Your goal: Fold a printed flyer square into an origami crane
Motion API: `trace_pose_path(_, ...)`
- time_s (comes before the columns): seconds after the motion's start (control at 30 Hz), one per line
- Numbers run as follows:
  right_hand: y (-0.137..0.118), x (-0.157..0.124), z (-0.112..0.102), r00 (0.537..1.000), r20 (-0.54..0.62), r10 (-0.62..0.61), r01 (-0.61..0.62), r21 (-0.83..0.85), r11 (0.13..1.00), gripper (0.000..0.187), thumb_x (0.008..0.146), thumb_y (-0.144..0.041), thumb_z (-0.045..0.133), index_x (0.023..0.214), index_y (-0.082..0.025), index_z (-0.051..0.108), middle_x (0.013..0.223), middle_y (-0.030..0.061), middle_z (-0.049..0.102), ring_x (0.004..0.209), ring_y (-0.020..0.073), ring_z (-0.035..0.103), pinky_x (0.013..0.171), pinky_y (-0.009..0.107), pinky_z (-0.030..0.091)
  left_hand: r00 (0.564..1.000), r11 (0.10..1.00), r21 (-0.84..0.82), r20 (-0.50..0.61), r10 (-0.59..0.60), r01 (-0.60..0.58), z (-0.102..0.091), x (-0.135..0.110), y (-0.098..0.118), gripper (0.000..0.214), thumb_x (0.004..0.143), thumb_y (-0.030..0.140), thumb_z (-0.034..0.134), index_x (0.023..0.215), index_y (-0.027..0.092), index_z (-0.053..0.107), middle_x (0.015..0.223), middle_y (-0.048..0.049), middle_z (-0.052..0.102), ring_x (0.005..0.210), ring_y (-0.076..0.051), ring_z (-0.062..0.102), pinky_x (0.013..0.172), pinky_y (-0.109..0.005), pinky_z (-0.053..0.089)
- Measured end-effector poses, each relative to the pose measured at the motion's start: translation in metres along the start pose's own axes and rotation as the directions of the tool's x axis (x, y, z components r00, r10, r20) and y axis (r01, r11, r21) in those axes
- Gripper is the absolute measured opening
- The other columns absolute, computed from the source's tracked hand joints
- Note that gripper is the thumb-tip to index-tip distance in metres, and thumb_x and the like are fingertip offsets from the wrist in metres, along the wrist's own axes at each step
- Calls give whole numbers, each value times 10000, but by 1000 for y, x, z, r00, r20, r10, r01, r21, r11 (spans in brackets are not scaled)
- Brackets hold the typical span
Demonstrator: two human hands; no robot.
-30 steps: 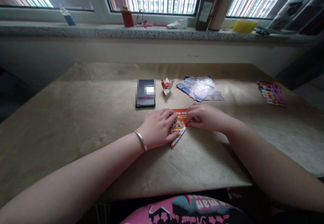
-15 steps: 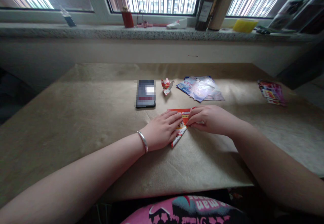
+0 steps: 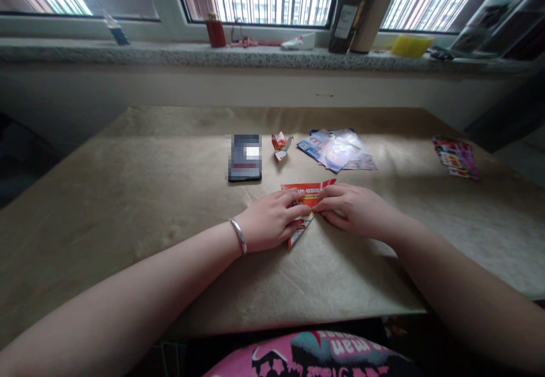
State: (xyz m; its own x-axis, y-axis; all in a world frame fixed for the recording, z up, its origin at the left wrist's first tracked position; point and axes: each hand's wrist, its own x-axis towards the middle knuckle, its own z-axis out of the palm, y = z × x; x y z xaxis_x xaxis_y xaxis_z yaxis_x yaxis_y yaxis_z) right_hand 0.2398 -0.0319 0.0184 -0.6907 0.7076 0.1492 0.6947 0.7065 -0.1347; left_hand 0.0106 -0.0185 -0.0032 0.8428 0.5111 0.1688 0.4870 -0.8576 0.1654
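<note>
A folded sheet of printed paper [image 3: 314, 188], orange-red with white and yellow print, lies on the table between both hands. Its top edge runs across, and a narrow white-and-red point reaches down toward me. My left hand [image 3: 275, 218], with a silver bangle at the wrist, rests on the paper's left part, fingers spread and slightly bent. My right hand [image 3: 351, 205] has its fingers bent together at the paper's right edge and pinches it near the middle. The fingers cover part of the folds.
Beyond the hands are a phone [image 3: 245, 161] with a blurred screen, a small folded paper figure [image 3: 281, 146] and a stack of blue leaflets [image 3: 334, 149]. More colourful leaflets [image 3: 457, 158] lie at the right on the brown table [image 3: 128, 195]. Jars and small items line the windowsill [image 3: 170, 55].
My right hand has shifted slightly down and toward me along the paper's edge, exposing its upper right corner. My left fingers have bent and spread a little more.
</note>
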Motion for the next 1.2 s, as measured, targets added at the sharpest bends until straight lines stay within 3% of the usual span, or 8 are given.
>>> trace_pose_path(0.17,2,-1,-3,1000,-12,-13,13,-2,1000,201,823,-202,518,877,-243,707,956,32,685,830,172,630,719,287,473,1000,1000,-7,-9,10,-10,2,-1,-1,368,928,326,434,1281,251,502,1373,-99,436,1259,-235,427,1052,-413,363)
trace_pose_path(0.37,3,0,-4,993,-52,-108,107,-16,994,203,805,-173,530,857,-233,717,873,19,701,821,163,629,923,357,429,1000,1000,-5,5,17,-17,3,-1,-2,365,929,331,431,1272,237,516,1371,-113,434,1267,-242,418,1062,-418,346)
trace_pose_path(0.53,5,1,-4,987,-81,-139,134,-66,989,220,837,-202,510,827,-239,727,873,29,698,835,173,615,846,339,451,999,999,-20,8,38,-37,0,-1,-2,387,949,381,376,1278,232,514,1370,-105,444,1280,-235,400,1086,-420,310)
trace_pose_path(0.9,6,-2,-4,998,-47,-30,20,-198,980,187,817,-226,544,813,-247,729,913,21,696,859,174,603,775,304,424,999,999,11,13,42,-42,2,-1,-4,368,944,362,394,1268,240,518,1381,-99,429,1276,-237,405,1081,-422,317)
trace_pose_path(1.2,8,-2,-3,999,-33,11,-17,-198,980,187,823,-245,540,818,-255,728,941,3,694,859,167,597,761,293,421,999,999,22,9,38,-38,3,0,-3,363,931,355,425,1263,241,520,1371,-102,437,1263,-246,420,1066,-426,340)
